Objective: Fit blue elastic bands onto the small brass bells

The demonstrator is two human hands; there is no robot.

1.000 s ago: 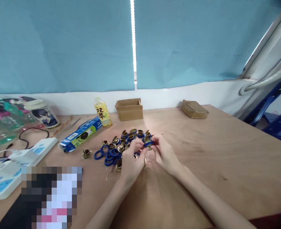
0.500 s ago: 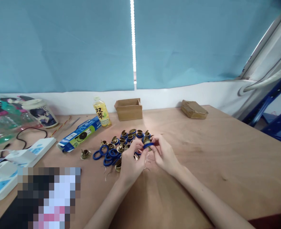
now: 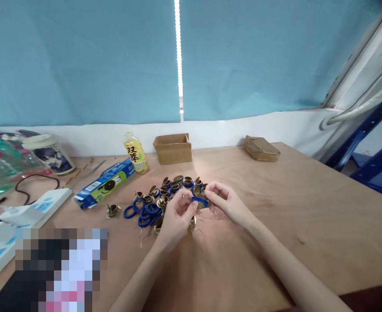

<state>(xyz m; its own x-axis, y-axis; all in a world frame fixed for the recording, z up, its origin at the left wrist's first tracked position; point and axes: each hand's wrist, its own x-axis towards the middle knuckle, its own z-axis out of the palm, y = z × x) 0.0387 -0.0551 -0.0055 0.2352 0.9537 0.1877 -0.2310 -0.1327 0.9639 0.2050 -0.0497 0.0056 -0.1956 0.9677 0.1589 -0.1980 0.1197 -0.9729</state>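
Between my two hands is a brass-coloured round part with a blue ring [image 3: 200, 200] on it. The thumb and fingers of my left hand [image 3: 179, 213] pinch its left side. My right hand [image 3: 227, 203] grips the right side with its fingertips. Behind and to the left of the hands lies a pile of brass parts [image 3: 154, 191], several with blue rings around them. Loose blue rings [image 3: 144, 219] lie at the pile's left front. One brass part [image 3: 113, 211] sits apart on the left. Thin curved wires [image 3: 144, 239] lie near my left wrist.
An open cardboard box [image 3: 173, 151], a yellow bottle [image 3: 135, 155] and a closed carton [image 3: 261, 148] stand at the back. On the left are a blue-green box [image 3: 105, 184], a cup [image 3: 51, 154], a power strip [image 3: 44, 207] and a blurred-out dark object [image 3: 25, 268].
The held part has tilted, and its blue ring faces more to the front left. My right hand's fingers have shifted on its edge. The whole view has moved slightly.
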